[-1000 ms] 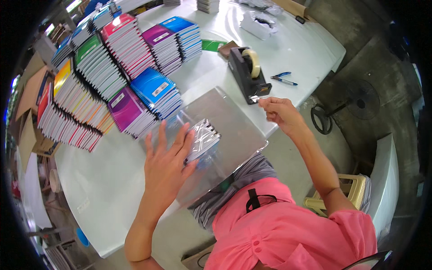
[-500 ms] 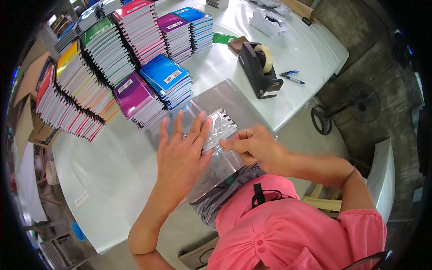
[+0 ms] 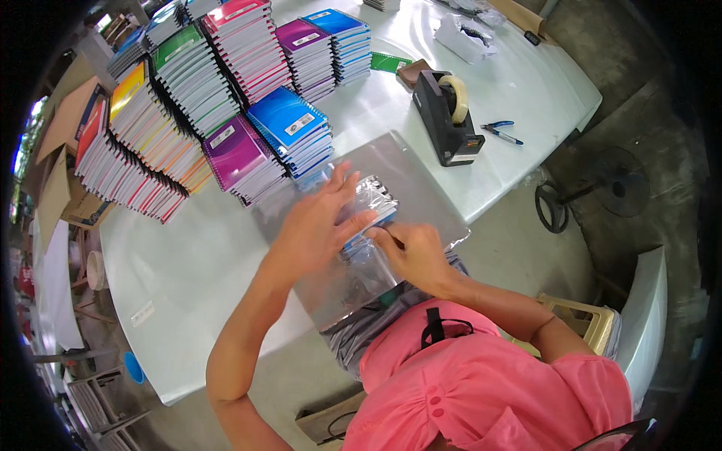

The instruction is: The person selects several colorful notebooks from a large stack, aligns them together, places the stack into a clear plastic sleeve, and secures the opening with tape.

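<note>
- Both hands brought together over wrapped pack, nr table's near edge. L hand (image 3: 316,222) blurred; held part open, fingers extended fwd, thumb stretched out to the R across the pack; whether it is gripped or just pressed can't be told. R hand (image 3: 414,255) mostly closed, fingers curled, thumb & index brought close together at pack's near R edge; whether anything is pinched can't be told.
- White table (image 3: 195,278): everything below is set on it, excl. cardboard box.
- Notebook stacks (image 3: 192,79): spiral-bound, grouped in rows at far L; covers seen in red, yellow, green, pink-red, purple & blue. Nearest to L hand: purple stack (image 3: 233,150) & blue stack (image 3: 293,124), placed side by side.
- Cardboard box (image 3: 64,180): flaps open, seen beyond table's L edge.
- Plastic sheeting (image 3: 429,184): clear, greyish, laid flat under both hands, just beside blue stack.
- Tape dispenser (image 3: 440,124): black, placed R of sheeting, w/ tape roll (image 3: 460,101) mounted.
- Wrapped pack (image 3: 377,197): covered in shiny clear film, white & blue showing thru; rested on sheeting btwn the hands, partly hidden by them.
- Pliers (image 3: 502,133): blue-handled, left lying just R of dispenser.
</note>
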The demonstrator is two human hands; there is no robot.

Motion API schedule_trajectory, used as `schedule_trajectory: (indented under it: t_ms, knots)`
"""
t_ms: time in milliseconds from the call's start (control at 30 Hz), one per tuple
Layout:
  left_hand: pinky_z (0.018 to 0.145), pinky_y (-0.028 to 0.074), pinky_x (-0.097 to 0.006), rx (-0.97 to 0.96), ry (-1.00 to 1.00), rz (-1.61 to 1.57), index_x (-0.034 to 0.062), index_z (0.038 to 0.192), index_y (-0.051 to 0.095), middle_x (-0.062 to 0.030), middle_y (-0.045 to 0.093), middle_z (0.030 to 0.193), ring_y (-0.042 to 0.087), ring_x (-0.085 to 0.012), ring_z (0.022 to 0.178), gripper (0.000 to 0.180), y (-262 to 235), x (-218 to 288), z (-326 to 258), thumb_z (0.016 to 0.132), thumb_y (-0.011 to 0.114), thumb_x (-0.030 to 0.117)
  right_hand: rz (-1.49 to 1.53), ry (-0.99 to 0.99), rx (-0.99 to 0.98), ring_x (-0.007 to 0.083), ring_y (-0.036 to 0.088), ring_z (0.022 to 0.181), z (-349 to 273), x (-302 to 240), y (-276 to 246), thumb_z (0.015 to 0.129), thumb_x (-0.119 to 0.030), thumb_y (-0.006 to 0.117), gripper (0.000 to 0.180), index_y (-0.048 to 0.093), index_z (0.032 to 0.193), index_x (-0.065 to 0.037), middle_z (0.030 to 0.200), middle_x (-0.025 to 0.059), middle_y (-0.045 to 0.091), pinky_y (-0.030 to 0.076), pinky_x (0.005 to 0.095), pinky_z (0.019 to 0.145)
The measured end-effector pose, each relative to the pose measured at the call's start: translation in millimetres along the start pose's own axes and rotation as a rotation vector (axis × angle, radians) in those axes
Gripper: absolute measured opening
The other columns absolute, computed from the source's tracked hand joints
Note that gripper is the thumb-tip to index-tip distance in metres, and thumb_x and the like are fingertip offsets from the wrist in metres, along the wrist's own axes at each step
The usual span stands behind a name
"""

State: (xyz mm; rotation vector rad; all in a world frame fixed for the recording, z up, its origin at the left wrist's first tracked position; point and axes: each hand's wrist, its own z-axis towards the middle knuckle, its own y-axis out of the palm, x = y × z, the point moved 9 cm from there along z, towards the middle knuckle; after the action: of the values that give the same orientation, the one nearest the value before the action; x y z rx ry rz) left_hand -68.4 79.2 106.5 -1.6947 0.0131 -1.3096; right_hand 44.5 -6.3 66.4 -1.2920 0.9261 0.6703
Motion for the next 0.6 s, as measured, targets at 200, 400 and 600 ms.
schedule_trajectory:
  t_ms: [200, 400, 600]
  knots:
    - [0.096, 0.044, -0.039, -0.062, -0.004, 0.307, 0.0047, 0.143, 0.032, -0.0224, 0.027, 0.149, 0.040, -0.0374, 0.130, 0.082, 13, 26, -10, 0.076, 0.071, 0.031, 0.299, 0.299, -0.703, 0.0195, 0.060, 0.060, 16, 73, 12, 0.094, -0.029, 0.056, 0.028, 0.067, 0.091, -0.004, 0.074, 0.0076, 0.066, 0.050, 0.0343, 0.057]
    - [0.098, 0.043, -0.045, 0.019, 0.201, 0.836, 0.0137, 0.147, 0.027, -0.0132, 0.027, 0.151, 0.032, -0.0348, 0.135, 0.087, 37, 75, -63, 0.070, 0.069, 0.018, 1.046, 0.877, -0.777, 0.0216, 0.062, 0.091, -2, 39, 42, 0.094, -0.032, 0.057, 0.032, 0.059, 0.113, -0.007, 0.104, 0.0099, 0.061, 0.053, 0.0399, 0.081]
    - [0.107, 0.031, -0.051, 0.096, -0.093, 0.870, 0.0166, 0.144, 0.033, -0.0077, 0.029, 0.151, 0.027, -0.0314, 0.139, 0.079, -9, 30, -169, 0.073, 0.068, 0.020, 0.862, 0.667, -0.935, 0.0197, 0.061, 0.095, -3, -22, 157, 0.089, -0.029, 0.063, 0.035, 0.058, 0.115, -0.006, 0.108, 0.0061, 0.059, 0.052, 0.0407, 0.083]
